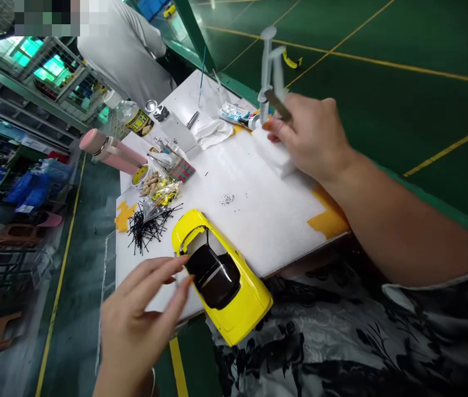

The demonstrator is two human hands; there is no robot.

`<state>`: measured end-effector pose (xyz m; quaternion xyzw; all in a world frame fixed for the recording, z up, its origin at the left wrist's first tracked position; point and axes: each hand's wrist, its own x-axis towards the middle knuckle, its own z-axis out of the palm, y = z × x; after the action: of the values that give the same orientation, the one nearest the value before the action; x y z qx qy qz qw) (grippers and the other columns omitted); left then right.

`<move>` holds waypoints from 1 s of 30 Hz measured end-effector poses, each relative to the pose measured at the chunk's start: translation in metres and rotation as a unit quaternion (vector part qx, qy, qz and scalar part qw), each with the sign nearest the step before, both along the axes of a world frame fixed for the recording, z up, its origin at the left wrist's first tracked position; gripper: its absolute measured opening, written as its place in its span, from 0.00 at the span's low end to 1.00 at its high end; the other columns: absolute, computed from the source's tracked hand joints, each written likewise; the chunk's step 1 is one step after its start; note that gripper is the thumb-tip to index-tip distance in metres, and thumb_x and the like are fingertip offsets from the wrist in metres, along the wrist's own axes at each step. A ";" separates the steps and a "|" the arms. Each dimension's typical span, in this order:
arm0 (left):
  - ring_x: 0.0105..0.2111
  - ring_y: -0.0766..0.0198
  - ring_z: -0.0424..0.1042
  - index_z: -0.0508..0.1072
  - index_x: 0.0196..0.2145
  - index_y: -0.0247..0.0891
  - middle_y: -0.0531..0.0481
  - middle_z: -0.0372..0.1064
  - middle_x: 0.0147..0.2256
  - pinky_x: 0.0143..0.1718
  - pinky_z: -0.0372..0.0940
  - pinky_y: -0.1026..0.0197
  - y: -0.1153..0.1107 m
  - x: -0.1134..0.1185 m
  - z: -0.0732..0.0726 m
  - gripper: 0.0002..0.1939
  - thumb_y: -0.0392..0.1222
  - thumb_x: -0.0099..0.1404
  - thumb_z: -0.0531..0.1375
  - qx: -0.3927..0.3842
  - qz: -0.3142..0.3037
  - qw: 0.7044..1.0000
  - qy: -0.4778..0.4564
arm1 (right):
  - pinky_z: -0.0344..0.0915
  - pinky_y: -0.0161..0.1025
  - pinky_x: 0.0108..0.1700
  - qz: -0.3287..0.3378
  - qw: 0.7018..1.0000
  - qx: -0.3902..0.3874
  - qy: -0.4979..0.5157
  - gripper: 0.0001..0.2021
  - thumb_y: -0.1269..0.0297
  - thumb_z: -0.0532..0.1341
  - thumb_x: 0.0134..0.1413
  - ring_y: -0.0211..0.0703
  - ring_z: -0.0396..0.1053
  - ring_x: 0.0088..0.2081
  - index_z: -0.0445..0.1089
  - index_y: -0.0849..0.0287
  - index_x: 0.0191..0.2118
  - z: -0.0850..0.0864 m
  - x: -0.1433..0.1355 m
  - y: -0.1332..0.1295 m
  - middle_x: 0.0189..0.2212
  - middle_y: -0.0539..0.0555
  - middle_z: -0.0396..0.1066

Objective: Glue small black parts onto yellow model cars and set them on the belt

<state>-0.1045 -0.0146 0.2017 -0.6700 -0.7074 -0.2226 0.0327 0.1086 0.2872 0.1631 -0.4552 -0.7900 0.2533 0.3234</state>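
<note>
A yellow toy car body (250, 309) with a dark window piece (217, 275) lies at the table's near edge, one end sticking out past it. My left hand (138, 309) pinches the car body's left side between thumb and fingers. At the far right of the table, my right hand (312, 132) is closed on a flat grey-brown tool (278, 105); blur hides its exact kind. Just behind that tool, clear syringes (266, 66) stand upright beside the fingers. Under the right hand lies a white block (273, 151).
On the white table (267, 237) are tiny black bits (228, 199), black thin sticks (147, 229), bagged small parts (163, 190), a pink flask (112, 151), a labelled bottle (138, 120), a tube (236, 114) and a white cloth (213, 135). A person in white (122, 49) is beyond.
</note>
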 end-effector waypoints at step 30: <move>0.46 0.49 0.76 0.68 0.66 0.37 0.39 0.78 0.49 0.43 0.75 0.50 -0.015 0.035 -0.001 0.25 0.37 0.73 0.62 -0.032 -0.092 0.970 0.224 | 0.43 0.33 0.20 0.181 0.853 -0.309 0.379 0.08 0.73 0.64 0.50 0.35 0.59 0.23 0.73 0.52 0.35 0.001 0.017 -0.110 0.32 0.50 0.75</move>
<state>-0.0697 -0.0296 0.2011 -0.7656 -0.6244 -0.0458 0.1483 0.1260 0.1776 0.1642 -0.2496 -0.5557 0.6912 0.3888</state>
